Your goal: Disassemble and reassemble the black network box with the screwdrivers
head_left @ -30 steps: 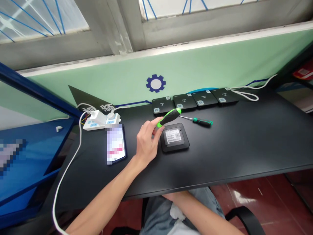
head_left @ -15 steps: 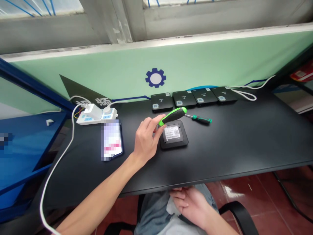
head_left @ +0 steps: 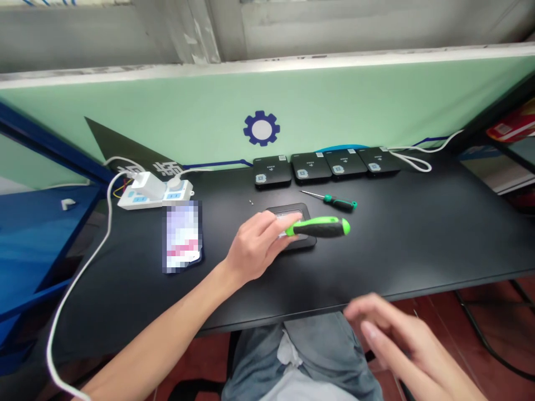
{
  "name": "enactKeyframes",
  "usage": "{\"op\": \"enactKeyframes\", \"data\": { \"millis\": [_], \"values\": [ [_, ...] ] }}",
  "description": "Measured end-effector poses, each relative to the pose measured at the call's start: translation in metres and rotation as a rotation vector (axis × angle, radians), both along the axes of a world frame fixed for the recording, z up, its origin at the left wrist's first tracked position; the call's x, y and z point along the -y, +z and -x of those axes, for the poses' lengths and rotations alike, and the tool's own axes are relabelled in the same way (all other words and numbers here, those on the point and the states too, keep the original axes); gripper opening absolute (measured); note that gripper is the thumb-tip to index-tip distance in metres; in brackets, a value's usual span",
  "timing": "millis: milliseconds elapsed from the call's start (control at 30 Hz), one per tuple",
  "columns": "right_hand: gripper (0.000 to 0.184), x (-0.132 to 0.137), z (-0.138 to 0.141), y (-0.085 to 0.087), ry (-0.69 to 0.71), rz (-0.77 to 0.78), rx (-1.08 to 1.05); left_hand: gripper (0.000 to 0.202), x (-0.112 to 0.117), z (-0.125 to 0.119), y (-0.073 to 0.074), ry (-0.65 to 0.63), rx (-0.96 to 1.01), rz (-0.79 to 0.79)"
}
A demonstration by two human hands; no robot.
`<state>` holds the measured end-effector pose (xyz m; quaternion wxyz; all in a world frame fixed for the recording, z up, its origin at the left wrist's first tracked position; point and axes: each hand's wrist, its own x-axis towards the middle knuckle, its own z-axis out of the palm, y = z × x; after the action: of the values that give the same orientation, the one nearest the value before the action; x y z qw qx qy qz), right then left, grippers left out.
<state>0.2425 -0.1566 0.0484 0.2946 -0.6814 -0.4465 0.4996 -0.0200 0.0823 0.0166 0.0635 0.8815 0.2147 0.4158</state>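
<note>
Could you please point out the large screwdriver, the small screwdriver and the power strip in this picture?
large screwdriver (head_left: 322, 227), head view, on its black-and-green handle.
small screwdriver (head_left: 340, 203), head view, on its handle.
power strip (head_left: 130, 203), head view, on its white casing.

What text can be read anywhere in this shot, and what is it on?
Nothing can be quoted.
Black pennant: white characters, partly hidden, unreadable.
Four black boxes: labels too small.
Fifth black box: white label mostly covered, unreadable.
Phone: screen pixelated.
Red packet: label too small.
</note>
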Motion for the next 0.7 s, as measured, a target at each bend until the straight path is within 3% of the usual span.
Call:
{"op": "enactKeyframes", "data": {
  "millis": [100, 200, 333, 467, 533, 600, 700],
  "values": [
    [0.062, -0.041, 0.024, 0.003, -0.138, -0.169, -0.210, 0.032, -0.002, 0.000, 0.001, -0.186, -0.049, -0.018],
    [0.076, -0.073, 0.050, 0.001, -0.206, -0.322, -0.416, 0.031, -0.004, 0.000, 0.000, -0.264, -0.053, -0.001],
    [0.052, -0.088, 0.068, 0.003, -0.258, -0.357, -0.473, 0.035, -0.002, 0.000, -0.002, -0.296, -0.012, 0.008],
    [0.045, -0.084, 0.066, 0.003, -0.264, -0.361, -0.436, 0.039, -0.001, 0.001, 0.003, -0.282, -0.038, 0.031],
    [0.039, -0.081, 0.059, 0.000, -0.244, -0.386, -0.409, 0.049, -0.002, 0.004, 0.009, -0.301, -0.035, 0.156],
    [0.034, -0.080, 0.051, -0.002, -0.179, -0.419, -0.401, 0.059, -0.002, 0.007, 0.019, -0.376, 0.012, 0.379],
    [0.035, -0.081, 0.040, 0.005, 0.015, -0.425, -0.314, 0.052, 0.009, 0.006, 0.036, -0.487, 0.085, 0.728]
  ]
}}
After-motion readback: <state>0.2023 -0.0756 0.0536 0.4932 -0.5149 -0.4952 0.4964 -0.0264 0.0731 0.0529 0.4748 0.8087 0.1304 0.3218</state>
